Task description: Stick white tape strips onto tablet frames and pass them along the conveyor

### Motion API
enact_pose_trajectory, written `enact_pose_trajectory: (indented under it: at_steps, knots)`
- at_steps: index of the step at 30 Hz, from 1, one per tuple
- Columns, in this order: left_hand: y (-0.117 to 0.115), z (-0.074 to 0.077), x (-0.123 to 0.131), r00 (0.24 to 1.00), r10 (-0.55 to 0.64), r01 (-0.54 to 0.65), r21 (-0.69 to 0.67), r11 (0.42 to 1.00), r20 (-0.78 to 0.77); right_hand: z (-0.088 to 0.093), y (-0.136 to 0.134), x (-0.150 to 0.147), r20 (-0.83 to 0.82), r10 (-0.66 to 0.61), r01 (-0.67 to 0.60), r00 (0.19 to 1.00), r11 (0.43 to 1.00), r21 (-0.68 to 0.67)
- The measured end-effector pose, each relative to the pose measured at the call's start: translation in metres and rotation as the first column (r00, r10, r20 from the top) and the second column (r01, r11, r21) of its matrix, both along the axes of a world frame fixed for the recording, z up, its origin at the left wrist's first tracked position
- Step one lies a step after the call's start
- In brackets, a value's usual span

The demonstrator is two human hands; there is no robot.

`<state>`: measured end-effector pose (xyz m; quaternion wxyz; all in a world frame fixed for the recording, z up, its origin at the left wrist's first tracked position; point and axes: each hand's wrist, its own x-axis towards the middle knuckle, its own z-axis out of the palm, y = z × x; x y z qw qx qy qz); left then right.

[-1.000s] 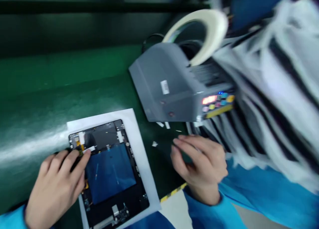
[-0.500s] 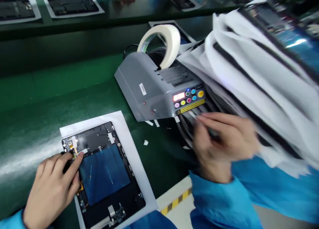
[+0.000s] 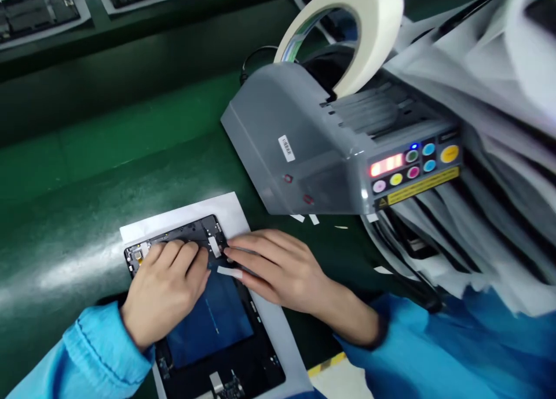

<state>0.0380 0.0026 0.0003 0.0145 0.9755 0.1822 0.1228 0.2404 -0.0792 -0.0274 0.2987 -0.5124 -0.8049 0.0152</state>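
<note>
Both hands were over the tablet (image 3: 208, 324). Left hand (image 3: 164, 292) lay on its upper frame, fingers loosely spread, holding nothing I could see. Right hand (image 3: 278, 268) reached in, fingers extended, touching a loose white strip (image 3: 229, 272); couldn't tell if pinched. One strip (image 3: 214, 247) was already on the frame. Tablet sat on a white sheet (image 3: 230, 213) on the green mat (image 3: 87, 173). Counted: one dispenser (image 3: 304, 150), one tape roll (image 3: 373, 17), two strips (image 3: 313, 219) under the dispenser's front, two further tablets (image 3: 35, 17) upper left.

Grey electric tape dispenser (image 3: 304, 138) on a green bench mat (image 3: 108, 150)
Cream masking tape roll (image 3: 373, 17) stood in the dispenser's rear, black-striped white sheets (image 3: 490, 86) heaped against its right, white tape offcuts (image 3: 304, 218) lay before it, and dark circuit boards (image 3: 39, 17) lay beyond it.
</note>
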Motion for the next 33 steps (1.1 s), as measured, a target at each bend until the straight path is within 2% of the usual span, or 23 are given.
enact_pose_trajectory:
  at_steps: [4, 5, 7, 10, 11, 14, 15, 16, 17, 18, 19, 20, 21, 22, 25, 27, 30, 32, 33]
  knots:
    - [0.005, 0.002, -0.011, 0.998, 0.026, -0.025, -0.023, 0.999, 0.064, -0.002, -0.003, 0.004, -0.127, 0.012, -0.019, 0.992, 0.999, -0.051]
    - [0.01, 0.004, -0.018, 0.996, 0.056, -0.055, -0.02, 0.998, 0.07, -0.002, -0.003, 0.004, -0.144, 0.012, -0.022, 0.989, 0.998, -0.064]
    - [0.024, 0.008, -0.036, 0.977, 0.205, -0.204, -0.02, 0.979, 0.052, -0.002, -0.003, 0.003, -0.162, 0.012, -0.026, 0.987, 0.996, -0.081]
    - [0.048, 0.015, -0.063, 0.879, 0.472, -0.476, -0.115, 0.872, -0.061, -0.002, -0.003, 0.002, -0.16, 0.011, -0.028, 0.987, 0.994, -0.101]
    - [0.054, 0.017, -0.069, 0.856, 0.507, -0.517, -0.168, 0.839, -0.104, -0.002, -0.003, 0.001, -0.156, 0.013, -0.029, 0.988, 0.994, -0.104]
    - [0.062, 0.022, -0.073, 0.862, 0.469, -0.507, -0.35, 0.788, -0.192, -0.003, -0.005, 0.0, -0.142, 0.011, -0.026, 0.99, 0.994, -0.104]
    - [0.061, 0.023, -0.071, 0.858, 0.473, -0.511, -0.427, 0.746, -0.199, -0.003, -0.005, 0.0, -0.139, 0.01, -0.024, 0.99, 0.994, -0.104]
    - [0.058, 0.025, -0.068, 0.838, 0.51, -0.524, -0.544, 0.656, -0.192, -0.004, -0.006, -0.001, -0.137, 0.007, -0.022, 0.991, 0.994, -0.104]
    - [0.055, 0.026, -0.066, 0.802, 0.57, -0.521, -0.679, 0.517, -0.181, -0.004, -0.006, -0.001, -0.135, 0.006, -0.02, 0.991, 0.994, -0.104]
    - [0.051, 0.026, -0.064, 0.752, 0.636, -0.485, -0.8, 0.353, -0.175, -0.005, -0.006, -0.001, -0.133, 0.005, -0.019, 0.991, 0.995, -0.103]
    - [0.047, 0.026, -0.062, 0.702, 0.689, -0.412, -0.891, 0.189, -0.178, -0.006, -0.006, -0.001, -0.133, 0.009, -0.022, 0.991, 0.995, -0.099]
    - [0.042, 0.025, -0.062, 0.669, 0.72, -0.323, -0.945, 0.055, -0.187, -0.007, -0.006, -0.002, -0.135, 0.013, -0.026, 0.991, 0.995, -0.094]
    - [0.037, 0.023, -0.063, 0.656, 0.73, -0.243, -0.969, -0.036, -0.191, -0.009, -0.006, -0.002, -0.146, 0.017, -0.03, 0.989, 0.995, -0.091]
    - [0.032, 0.02, -0.064, 0.66, 0.726, -0.185, -0.979, -0.088, -0.19, -0.01, -0.006, -0.003, -0.163, 0.019, -0.034, 0.986, 0.995, -0.09]
    - [0.016, 0.011, -0.068, 0.686, 0.706, -0.055, -0.98, -0.19, -0.175, -0.014, -0.005, -0.004, -0.212, 0.025, -0.045, 0.977, 0.995, -0.087]
    - [0.004, 0.007, -0.07, 0.692, 0.701, 0.002, -0.971, -0.238, -0.171, -0.014, -0.005, -0.005, -0.218, 0.037, -0.053, 0.975, 0.996, -0.069]
    - [-0.007, 0.008, -0.075, 0.682, 0.712, 0.035, -0.965, -0.261, -0.168, -0.013, -0.006, -0.004, -0.216, 0.054, -0.06, 0.975, 0.998, -0.023]
    - [-0.006, 0.014, -0.088, 0.663, 0.733, 0.044, -0.969, -0.241, -0.152, -0.012, -0.005, -0.004, -0.223, 0.05, -0.047, 0.973, 0.999, 0.016]
    - [-0.002, 0.018, -0.099, 0.63, 0.761, 0.025, -0.975, -0.219, -0.154, -0.01, -0.004, -0.003, -0.229, 0.043, -0.035, 0.973, 0.999, 0.038]
